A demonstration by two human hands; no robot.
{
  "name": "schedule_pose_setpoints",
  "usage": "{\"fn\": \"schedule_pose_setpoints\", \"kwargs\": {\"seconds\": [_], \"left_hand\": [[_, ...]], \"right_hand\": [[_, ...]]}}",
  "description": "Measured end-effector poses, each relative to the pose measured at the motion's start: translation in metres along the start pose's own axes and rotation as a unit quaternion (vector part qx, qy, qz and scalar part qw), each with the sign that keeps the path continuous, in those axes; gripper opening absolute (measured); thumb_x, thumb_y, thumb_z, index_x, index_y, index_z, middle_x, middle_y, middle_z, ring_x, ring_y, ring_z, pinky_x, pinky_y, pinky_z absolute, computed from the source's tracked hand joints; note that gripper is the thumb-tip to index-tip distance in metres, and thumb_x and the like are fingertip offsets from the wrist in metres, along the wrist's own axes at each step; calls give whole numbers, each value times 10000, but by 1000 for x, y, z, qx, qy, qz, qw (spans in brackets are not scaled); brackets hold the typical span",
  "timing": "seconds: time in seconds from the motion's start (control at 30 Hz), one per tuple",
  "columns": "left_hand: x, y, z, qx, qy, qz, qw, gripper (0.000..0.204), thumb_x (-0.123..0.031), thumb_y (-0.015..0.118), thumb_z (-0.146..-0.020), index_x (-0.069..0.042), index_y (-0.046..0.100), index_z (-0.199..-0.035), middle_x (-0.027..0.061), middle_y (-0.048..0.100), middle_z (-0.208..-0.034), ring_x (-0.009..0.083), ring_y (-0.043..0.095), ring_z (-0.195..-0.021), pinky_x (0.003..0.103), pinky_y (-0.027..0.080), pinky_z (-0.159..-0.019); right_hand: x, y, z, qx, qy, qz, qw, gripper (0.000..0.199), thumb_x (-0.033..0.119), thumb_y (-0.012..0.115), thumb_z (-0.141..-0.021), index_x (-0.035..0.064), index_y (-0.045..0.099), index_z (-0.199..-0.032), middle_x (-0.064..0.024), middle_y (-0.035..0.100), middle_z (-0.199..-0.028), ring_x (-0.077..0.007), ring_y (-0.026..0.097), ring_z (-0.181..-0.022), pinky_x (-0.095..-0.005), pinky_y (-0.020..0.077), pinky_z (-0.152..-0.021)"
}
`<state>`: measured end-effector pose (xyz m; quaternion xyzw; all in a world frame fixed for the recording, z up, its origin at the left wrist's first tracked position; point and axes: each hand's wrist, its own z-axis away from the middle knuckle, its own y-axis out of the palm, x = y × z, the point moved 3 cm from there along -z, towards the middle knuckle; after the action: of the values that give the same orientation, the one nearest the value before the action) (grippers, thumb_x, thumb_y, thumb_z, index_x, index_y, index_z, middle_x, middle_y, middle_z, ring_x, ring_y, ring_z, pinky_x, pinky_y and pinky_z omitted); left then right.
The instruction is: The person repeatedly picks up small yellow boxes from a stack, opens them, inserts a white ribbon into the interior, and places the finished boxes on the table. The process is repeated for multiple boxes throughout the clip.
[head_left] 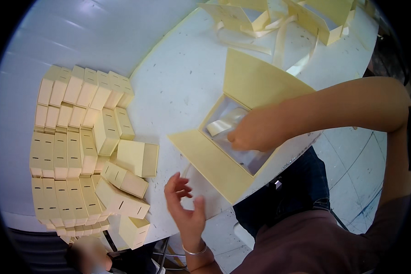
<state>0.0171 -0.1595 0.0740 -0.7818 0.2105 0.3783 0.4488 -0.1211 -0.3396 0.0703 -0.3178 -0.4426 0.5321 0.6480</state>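
A cream box (pixel 207 145) lies open on the table in front of me, with one flap (pixel 260 75) spread to the far side and the other (pixel 214 168) to the near left. Its inside is pale. A satin ribbon (pixel 225 122) shows in it as a loose band running under my right hand (pixel 259 130). That hand is curled down inside the box with its fingers closed, apparently around the ribbon; the fingertips are partly hidden. Off the near-left flap, my left hand (pixel 185 205) hovers empty, fingers bent and apart.
Several closed cream boxes (pixel 73 155) stand in rows on the left, some leaning loosely. More open boxes (pixel 326 27) with trailing ribbons (pixel 281 41) sit at the far edge of the white table (pixel 178 77). Another person (pixel 89 253) is partly visible at the lower left.
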Motion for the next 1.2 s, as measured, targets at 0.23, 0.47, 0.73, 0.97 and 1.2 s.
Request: {"fn": "schedule_pose_setpoints", "kwargs": {"seconds": [0.23,0.47,0.73,0.97,1.2], "left_hand": [[-45,40,-12,125,-29,74,989,615,-142,593,-732,25,342,-1268,138,521,-1004,183,543,-779,283,455,-657],[-39,45,-16,117,10,57,991,540,-71,529,-740,22,379,-1250,170,511,-1084,223,550,-863,287,438,-760],[-37,45,-19,150,-26,72,986,518,-83,514,-749,8,389,-1243,159,485,-1116,207,511,-932,290,419,-794],[-39,50,-17,124,-24,83,989,531,-85,518,-739,1,388,-1247,147,470,-1129,202,496,-936,286,413,-791],[-49,35,-13,-31,100,-56,993,575,-114,611,-710,-21,411,-1241,147,431,-1181,261,452,-1001,367,346,-880]], "right_hand": [[1,8,3,36,-31,173,984,116,18,566,-730,42,636,-819,-107,507,-1010,-258,606,-794,-362,505,-689],[-1,31,-15,-14,-232,327,916,123,103,629,-694,41,648,-798,-73,575,-854,-232,603,-769,-315,473,-630],[-17,14,-11,-5,-82,204,975,211,77,663,-659,39,662,-867,-93,527,-1060,-281,572,-917,-379,501,-642],[-19,17,-2,-4,-83,235,969,179,97,649,-679,56,655,-853,-83,497,-1082,-253,517,-974,-363,463,-704],[-24,-25,7,-163,-58,-180,968,116,114,614,-708,7,571,-715,-121,529,-886,-231,507,-869,-319,404,-738]]}}
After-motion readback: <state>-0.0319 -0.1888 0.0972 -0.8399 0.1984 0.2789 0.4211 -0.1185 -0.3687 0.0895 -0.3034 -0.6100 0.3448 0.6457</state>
